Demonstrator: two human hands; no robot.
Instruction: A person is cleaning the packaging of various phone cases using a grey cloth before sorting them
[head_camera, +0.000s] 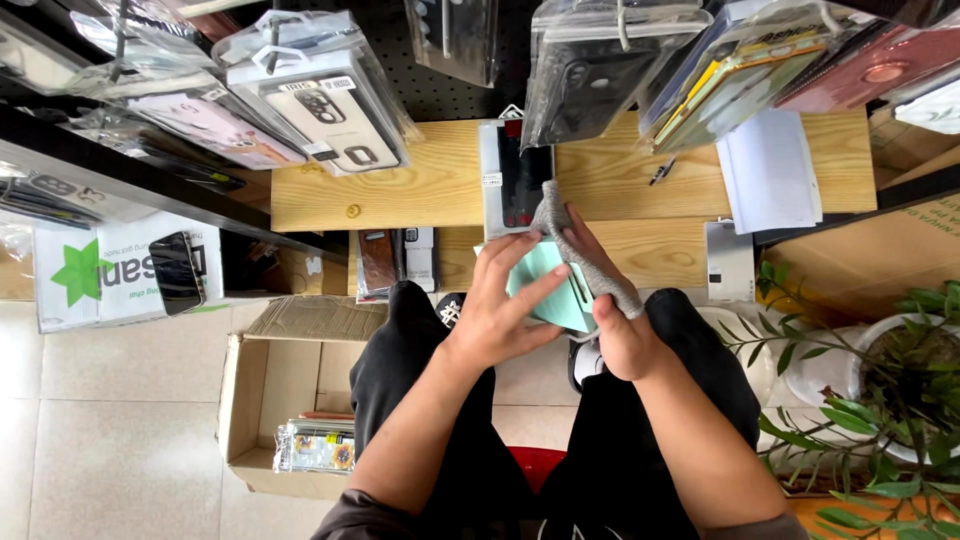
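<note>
A cardboard box (262, 400) at seven o'clock holds packaged cases (315, 446). At centre, the left hand (500, 310) grips a mint case (552, 290); the right hand (618, 335) pinches a grey cloth (580, 250) against it.

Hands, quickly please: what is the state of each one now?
Left hand: closed on the mint-green phone case.
Right hand: closed on the grey cloth, pressing it on the case.
</note>
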